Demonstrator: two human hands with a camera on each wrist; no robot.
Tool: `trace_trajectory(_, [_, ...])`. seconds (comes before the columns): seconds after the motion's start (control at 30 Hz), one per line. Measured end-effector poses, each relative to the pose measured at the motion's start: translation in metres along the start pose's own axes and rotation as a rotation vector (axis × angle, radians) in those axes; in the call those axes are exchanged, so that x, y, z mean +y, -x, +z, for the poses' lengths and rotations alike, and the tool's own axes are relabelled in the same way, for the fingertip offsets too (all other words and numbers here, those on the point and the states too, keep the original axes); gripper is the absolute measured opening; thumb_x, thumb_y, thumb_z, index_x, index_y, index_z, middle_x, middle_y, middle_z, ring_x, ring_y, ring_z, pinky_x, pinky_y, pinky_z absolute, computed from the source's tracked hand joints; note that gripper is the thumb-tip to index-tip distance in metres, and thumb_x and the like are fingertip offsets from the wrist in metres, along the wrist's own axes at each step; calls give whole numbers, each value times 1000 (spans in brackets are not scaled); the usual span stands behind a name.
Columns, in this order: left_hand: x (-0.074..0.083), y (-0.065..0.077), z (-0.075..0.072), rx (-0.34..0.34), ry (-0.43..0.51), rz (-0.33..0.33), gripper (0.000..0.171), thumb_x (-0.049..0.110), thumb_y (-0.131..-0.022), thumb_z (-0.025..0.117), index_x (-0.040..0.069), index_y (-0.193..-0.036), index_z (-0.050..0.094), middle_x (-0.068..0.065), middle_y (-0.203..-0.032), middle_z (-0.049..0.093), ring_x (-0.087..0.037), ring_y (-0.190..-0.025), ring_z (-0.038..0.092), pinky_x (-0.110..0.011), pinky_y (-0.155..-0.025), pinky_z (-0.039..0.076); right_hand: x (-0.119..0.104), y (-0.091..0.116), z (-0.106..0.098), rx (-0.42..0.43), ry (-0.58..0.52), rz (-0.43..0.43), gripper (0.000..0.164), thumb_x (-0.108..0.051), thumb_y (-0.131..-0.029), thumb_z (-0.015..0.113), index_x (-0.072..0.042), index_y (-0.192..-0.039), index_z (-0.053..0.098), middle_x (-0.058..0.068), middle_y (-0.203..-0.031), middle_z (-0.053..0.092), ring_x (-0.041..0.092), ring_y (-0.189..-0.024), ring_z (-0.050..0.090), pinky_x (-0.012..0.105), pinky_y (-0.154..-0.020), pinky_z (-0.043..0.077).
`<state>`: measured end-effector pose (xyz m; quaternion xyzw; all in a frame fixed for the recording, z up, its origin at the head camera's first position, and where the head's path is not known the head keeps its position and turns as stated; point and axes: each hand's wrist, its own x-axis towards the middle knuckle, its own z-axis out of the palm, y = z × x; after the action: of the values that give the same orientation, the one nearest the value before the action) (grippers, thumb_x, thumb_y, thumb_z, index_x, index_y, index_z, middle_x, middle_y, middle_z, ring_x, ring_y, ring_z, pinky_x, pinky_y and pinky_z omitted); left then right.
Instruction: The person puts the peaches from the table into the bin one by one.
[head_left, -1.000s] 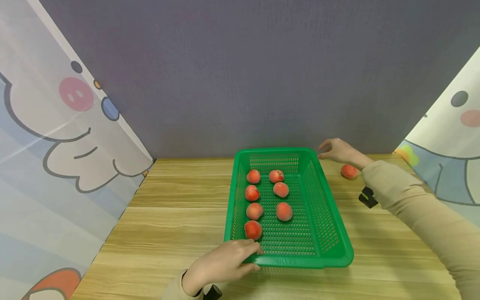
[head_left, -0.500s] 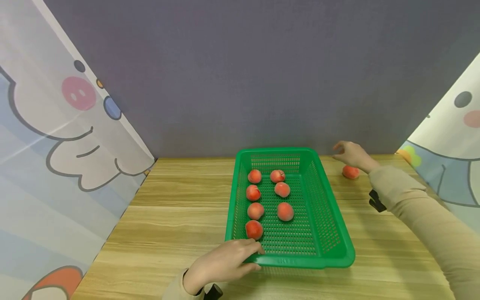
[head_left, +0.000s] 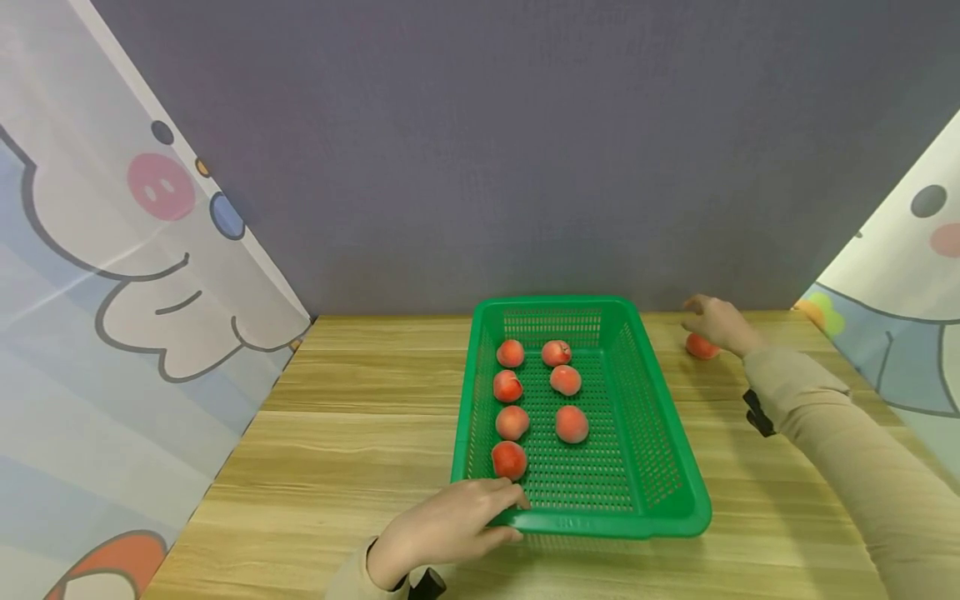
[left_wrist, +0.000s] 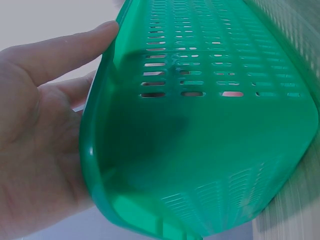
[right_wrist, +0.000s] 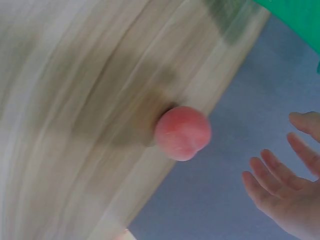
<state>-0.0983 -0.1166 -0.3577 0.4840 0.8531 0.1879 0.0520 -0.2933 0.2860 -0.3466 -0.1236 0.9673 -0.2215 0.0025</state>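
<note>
A green plastic basket (head_left: 585, 524) stands on the table with several reddish peaches (head_left: 572, 425) inside. They form a column along its left side and a shorter one to the right of that. My left hand (head_left: 448, 523) grips the near-left rim, fingers over the edge and thumb outside; the left wrist view shows the rim between thumb and fingers of the hand (left_wrist: 45, 130). To the right of the basket lies a single peach (head_left: 699, 347), partly covered by my right hand (head_left: 718, 323). In the right wrist view this hand (right_wrist: 287, 192) has spread fingers, apart from the peach (right_wrist: 183, 133).
The wooden table (head_left: 352, 400) meets a grey-purple wall (head_left: 480, 167) at its far edge. Cartoon-printed sheets (head_left: 165, 250) flank it on both sides. A black wrist strap (head_left: 759, 414) shows below the right sleeve.
My right hand has moved right, away from the basket's far-right corner, and then lower over the loose peach. My left hand keeps its hold on the rim.
</note>
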Motion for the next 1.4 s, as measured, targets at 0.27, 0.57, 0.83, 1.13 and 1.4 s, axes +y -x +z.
trace_trajectory(0.27, [0, 0, 0, 2, -4, 2, 20, 24, -84, 60, 14, -102, 55, 8, -92, 57, 2, -82, 53, -7, -68, 39, 13, 3, 9, 5, -20, 19, 40, -11, -85, 51, 16, -113, 42, 44, -107, 41, 56, -97, 40, 59, -81, 36])
trace_trajectory(0.57, [0, 1, 0, -1, -3, -2, 20, 26, -86, 58, 14, -102, 56, 8, -93, 57, 2, -83, 53, -7, -69, 38, 24, 5, 16, 13, -7, -6, 41, -8, -83, 54, 18, -112, 42, 45, -108, 40, 57, -97, 40, 59, -81, 35])
trace_trajectory(0.83, [-1, 2, 1, 8, -11, 2, 20, 26, -85, 59, 14, -102, 55, 8, -93, 57, 1, -83, 53, -7, -69, 38, 29, 7, 21, -21, 10, 44, 43, -10, -85, 54, 15, -116, 39, 46, -112, 36, 57, -98, 40, 59, -81, 36])
trace_trajectory(1.13, [-1, 1, 1, 11, -10, 9, 20, 25, -85, 59, 14, -102, 55, 8, -91, 57, 2, -81, 52, -7, -69, 38, 39, 7, 31, 56, 58, -9, 42, -9, -79, 59, 15, -110, 43, 42, -103, 46, 50, -84, 50, 56, -78, 38])
trace_trajectory(1.4, [0, 2, 1, 11, -1, 6, 20, 25, -85, 59, 14, -102, 55, 8, -91, 57, 2, -81, 52, -6, -69, 37, 48, 6, 38, 81, 59, -42, 42, -6, -77, 59, 17, -109, 43, 41, -104, 46, 54, -94, 45, 56, -78, 38])
